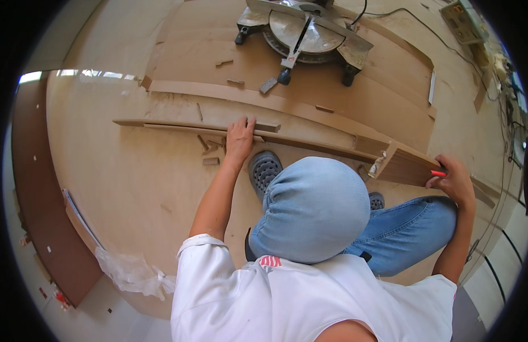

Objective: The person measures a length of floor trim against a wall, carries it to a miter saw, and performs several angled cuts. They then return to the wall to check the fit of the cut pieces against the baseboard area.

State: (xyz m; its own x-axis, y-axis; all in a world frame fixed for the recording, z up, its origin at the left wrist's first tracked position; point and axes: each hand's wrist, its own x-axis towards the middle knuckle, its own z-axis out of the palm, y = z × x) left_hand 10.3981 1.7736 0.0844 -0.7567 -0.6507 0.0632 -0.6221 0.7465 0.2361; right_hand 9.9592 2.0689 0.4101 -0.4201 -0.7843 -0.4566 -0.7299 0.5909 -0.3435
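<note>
Low across the floor in front of me runs a long wooden trim strip (327, 147). My left hand (241, 137) grips it left of its middle, fingers curled over its far edge. A wider wooden board (405, 165) lies against the strip's right end, its pale cut end facing left. My right hand (455, 178) is closed round the board's right end. A red pencil or marker (438, 173) pokes out between those fingers; its other end is hidden. Both arms are spread around my bent knees.
A miter saw (307, 34) stands on flattened cardboard (190, 62) ahead. Small wood offcuts (211, 161) lie near my left hand. A brown panel (53, 188) and crumpled plastic sheeting (130, 268) are at the left. Cables (506, 142) trail along the right.
</note>
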